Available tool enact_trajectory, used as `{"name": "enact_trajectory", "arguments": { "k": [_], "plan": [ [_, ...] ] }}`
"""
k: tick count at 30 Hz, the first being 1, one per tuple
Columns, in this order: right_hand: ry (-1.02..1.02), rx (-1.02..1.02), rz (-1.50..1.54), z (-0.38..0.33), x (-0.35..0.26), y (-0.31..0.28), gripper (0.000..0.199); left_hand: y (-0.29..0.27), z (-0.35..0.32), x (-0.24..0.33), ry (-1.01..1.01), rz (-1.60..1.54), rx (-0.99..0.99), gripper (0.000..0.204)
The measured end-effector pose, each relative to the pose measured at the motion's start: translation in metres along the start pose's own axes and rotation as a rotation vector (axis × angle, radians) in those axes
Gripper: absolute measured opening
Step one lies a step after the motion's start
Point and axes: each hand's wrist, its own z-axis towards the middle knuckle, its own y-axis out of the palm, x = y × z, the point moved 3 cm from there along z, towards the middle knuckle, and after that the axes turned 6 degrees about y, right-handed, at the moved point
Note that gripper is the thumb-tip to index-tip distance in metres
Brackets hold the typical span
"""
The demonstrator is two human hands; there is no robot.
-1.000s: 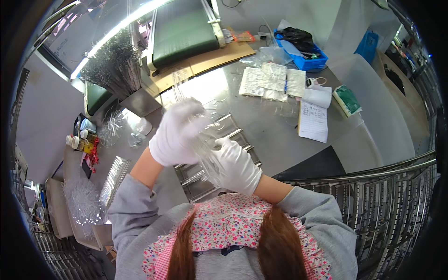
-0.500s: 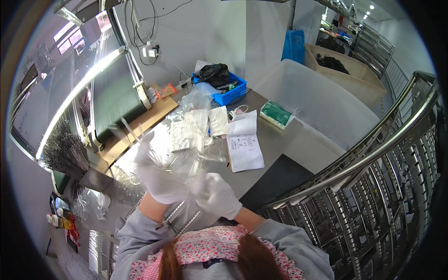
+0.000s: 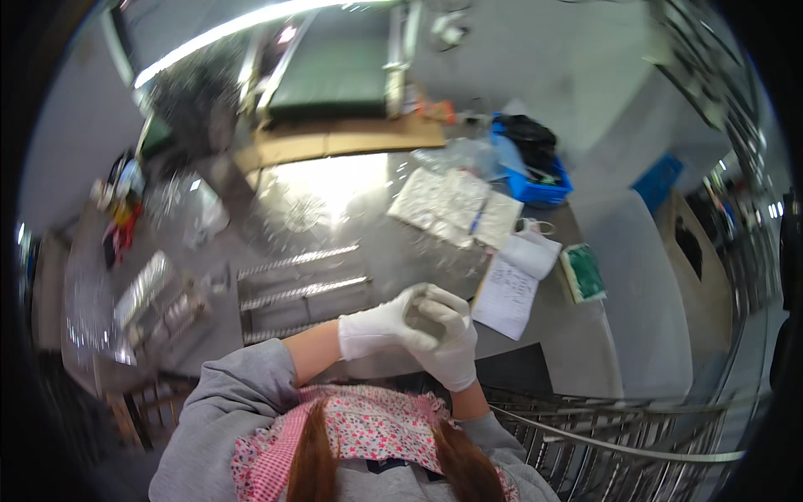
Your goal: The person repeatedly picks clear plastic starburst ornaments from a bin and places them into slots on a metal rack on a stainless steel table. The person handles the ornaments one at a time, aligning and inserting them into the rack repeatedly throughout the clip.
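Note:
My left hand (image 3: 381, 328) and my right hand (image 3: 452, 347), both in white gloves, are together just in front of my body. Their fingers are curled and meet, with the right fingers lying over the left ones. Whatever may be between them is hidden. Beside my right hand lies an open notebook (image 3: 502, 297) with handwriting. A metal frame with ridged bars (image 3: 305, 291) rests on the table left of my hands. Beyond them are flat off-white cloth-like pieces (image 3: 439, 205) and thin, clear, loose strands (image 3: 305, 213).
A green conveyor belt (image 3: 330, 71) ends at a wooden board (image 3: 351, 138). A blue bin (image 3: 539, 188) holds black plastic. A green-and-white packet (image 3: 583, 274) lies near the right edge. Metal racks (image 3: 619, 435) stand at lower right; ridged metal pieces (image 3: 150, 289) lie left.
My view has turned left, so the conveyor and table shift rightward. My left hand has come down from its raised position, and both hands now meet further right in the picture.

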Motion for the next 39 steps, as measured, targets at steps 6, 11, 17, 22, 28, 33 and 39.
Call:
{"name": "enact_trajectory", "arguments": {
  "k": [6, 11, 17, 22, 28, 33, 39],
  "plan": [
    [-0.322, -0.478, 0.175, 0.015, -0.05, 0.123, 0.093, -0.063, -0.134, -0.042, 0.11, -0.231, 0.388, 0.081],
    [0.641, -1.154, 0.765, 0.018, -0.047, 0.184, 0.119, -0.1, -0.213, -0.046, 0.399, 0.187, 0.914, 0.091],
    [1.146, -1.471, 1.058, 0.017, -0.051, 0.257, 0.093, -0.134, -0.255, -0.035, 0.542, 1.017, 0.877, 0.076],
    [1.029, -1.459, 0.913, 0.011, -0.055, 0.307, 0.088, -0.17, -0.275, -0.034, 0.426, 0.886, 0.888, 0.078],
    [0.821, -0.848, 1.09, 0.053, -0.029, 0.355, 0.085, -0.231, -0.292, -0.063, 0.478, -0.171, 1.404, 0.091],
    [0.143, -0.967, 0.458, 0.07, -0.024, 0.393, 0.057, -0.258, -0.271, -0.09, 0.01, 0.351, 1.468, 0.087],
    [-0.347, -1.022, 0.128, 0.067, -0.043, 0.391, 0.049, -0.278, -0.255, -0.102, -0.011, 0.178, 1.414, 0.084]
  ]
}}
